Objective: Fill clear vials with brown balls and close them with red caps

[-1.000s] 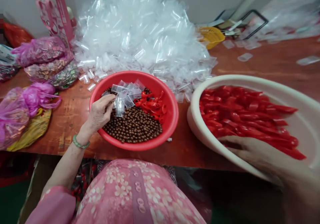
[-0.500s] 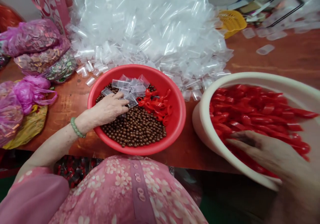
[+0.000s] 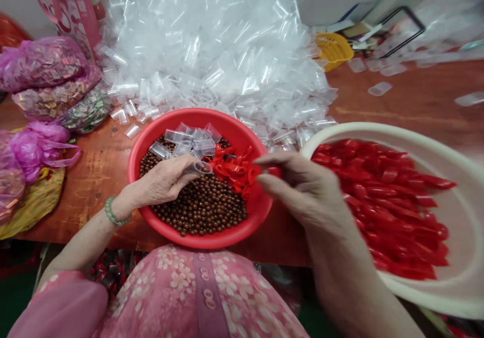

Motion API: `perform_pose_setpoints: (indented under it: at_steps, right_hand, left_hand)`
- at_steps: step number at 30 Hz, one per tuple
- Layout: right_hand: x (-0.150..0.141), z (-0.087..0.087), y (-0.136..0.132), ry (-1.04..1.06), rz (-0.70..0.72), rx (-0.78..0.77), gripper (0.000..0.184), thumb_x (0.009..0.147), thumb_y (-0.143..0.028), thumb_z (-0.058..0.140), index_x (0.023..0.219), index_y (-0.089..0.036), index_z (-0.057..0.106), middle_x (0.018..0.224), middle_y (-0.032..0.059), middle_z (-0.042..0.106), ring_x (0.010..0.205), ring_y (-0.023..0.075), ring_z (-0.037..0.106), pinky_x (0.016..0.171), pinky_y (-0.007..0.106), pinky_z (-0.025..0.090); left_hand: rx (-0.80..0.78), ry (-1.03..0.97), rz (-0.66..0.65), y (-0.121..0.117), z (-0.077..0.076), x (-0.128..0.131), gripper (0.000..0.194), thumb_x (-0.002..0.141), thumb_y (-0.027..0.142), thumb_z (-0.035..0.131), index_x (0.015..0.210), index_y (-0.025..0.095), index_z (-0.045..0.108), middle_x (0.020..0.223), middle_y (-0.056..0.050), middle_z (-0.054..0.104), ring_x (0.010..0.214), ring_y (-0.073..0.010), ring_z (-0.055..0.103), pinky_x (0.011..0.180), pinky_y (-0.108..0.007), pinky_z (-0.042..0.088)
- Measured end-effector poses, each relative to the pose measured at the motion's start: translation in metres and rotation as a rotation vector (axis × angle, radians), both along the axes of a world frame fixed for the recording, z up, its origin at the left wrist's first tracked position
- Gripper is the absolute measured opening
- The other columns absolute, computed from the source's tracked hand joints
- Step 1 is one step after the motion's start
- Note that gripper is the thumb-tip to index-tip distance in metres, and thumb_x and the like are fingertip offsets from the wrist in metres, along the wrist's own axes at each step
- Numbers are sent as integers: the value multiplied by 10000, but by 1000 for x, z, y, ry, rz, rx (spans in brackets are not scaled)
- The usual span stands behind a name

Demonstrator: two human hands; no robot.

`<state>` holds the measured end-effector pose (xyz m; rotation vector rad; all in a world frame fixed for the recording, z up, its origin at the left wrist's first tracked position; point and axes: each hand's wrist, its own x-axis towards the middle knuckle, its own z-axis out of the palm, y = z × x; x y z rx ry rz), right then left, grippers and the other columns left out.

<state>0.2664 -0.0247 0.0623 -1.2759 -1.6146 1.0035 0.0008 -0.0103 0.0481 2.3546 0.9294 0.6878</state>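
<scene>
My left hand (image 3: 164, 181) reaches over the red basin (image 3: 133, 169), thumb and fingers closed on a clear plastic tube (image 3: 203, 167) with its open end facing right. Small brown balls (image 3: 207, 204) fill the bottom of this basin. On them lie more clear tubes (image 3: 181, 136) at the back and small red plastic parts (image 3: 236, 169) on the right. My right hand (image 3: 306, 189) is by the basin's right rim, fingers curled around a glossy red plastic piece (image 3: 274, 171), mostly hidden by the fingers.
A cream tub (image 3: 469, 217) of red plastic pieces (image 3: 393, 202) stands on the right. Behind the basin rises a large heap of clear tubes (image 3: 212, 41). Filled plastic bags (image 3: 49, 76) lie at the left, and a yellow basket (image 3: 333, 51) sits at the back right.
My right hand has come left out of the cream tub to the red basin with a red piece. My left hand has picked up a clear tube from the pile in the basin.
</scene>
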Motion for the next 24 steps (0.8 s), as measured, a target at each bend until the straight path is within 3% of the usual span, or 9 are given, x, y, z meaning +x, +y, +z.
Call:
perform_pose_setpoints:
  at_steps: [3, 7, 9, 12, 14, 17, 20, 24]
  right_hand:
    - [-39, -3, 14, -30, 335, 119, 341, 738, -326, 781, 1046, -221, 676, 814, 1, 628, 716, 149, 570, 692, 294, 477]
    - [-65, -7, 25, -42, 453, 211, 190, 830, -312, 712, 995, -219, 697, 862, 25, 652, 800, 164, 593, 788, 319, 489]
    - [-68, -5, 29, 37, 517, 143, 226, 815, -352, 732, 994, -216, 706, 829, 13, 636, 774, 155, 590, 773, 316, 492]
    - [-66, 1, 36, 142, 737, -79, 425, 715, -426, 812, 1067, -209, 718, 891, 16, 644, 831, 164, 618, 792, 316, 500]
    - [-65, 5, 42, 144, 835, -181, 454, 691, -432, 829, 1072, -208, 729, 889, 12, 639, 841, 159, 619, 802, 312, 501]
    - [-69, 7, 44, 170, 827, -158, 426, 679, -469, 829, 1010, -215, 745, 847, 5, 617, 817, 150, 603, 824, 324, 504]
    - [-76, 4, 37, 222, 731, -102, 441, 682, -542, 803, 985, -230, 733, 963, 37, 659, 947, 197, 627, 929, 381, 490]
    - [-68, 5, 24, 223, 432, -136, 496, 701, -615, 746, 1030, -248, 698, 1015, 53, 686, 940, 241, 655, 861, 397, 530]
  left_hand:
    - [-117, -94, -11, -7, -4, 1, 205, 961, 215, 455, 1115, 133, 561, 1042, -101, 682, 955, -178, 653, 865, -314, 518]
    - [-392, -284, 69, -14, -9, -1, 290, 943, 311, 496, 1166, 147, 584, 1081, -91, 683, 955, -177, 644, 881, -312, 513]
    - [-590, -406, 42, -17, -9, -3, 354, 917, 409, 553, 1157, 155, 610, 1069, -83, 693, 939, -173, 648, 877, -306, 517]
    - [-906, -501, -120, -18, -6, -5, 437, 830, 543, 650, 1010, 146, 674, 919, -71, 713, 805, -151, 652, 786, -283, 539]
    - [-1045, -534, -182, -17, -4, -6, 454, 764, 566, 714, 923, 141, 696, 846, -68, 716, 738, -139, 647, 739, -271, 544]
    - [-1134, -604, -174, -14, -3, -8, 444, 722, 547, 762, 890, 139, 716, 811, -68, 724, 704, -135, 652, 710, -263, 545]
    - [-1135, -671, -178, -13, -3, -10, 411, 747, 526, 751, 857, 133, 706, 758, -51, 709, 674, -120, 646, 686, -242, 533]
    - [-1116, -617, -147, -16, -3, -12, 396, 770, 517, 736, 840, 134, 662, 742, -33, 683, 647, -98, 615, 669, -230, 521]
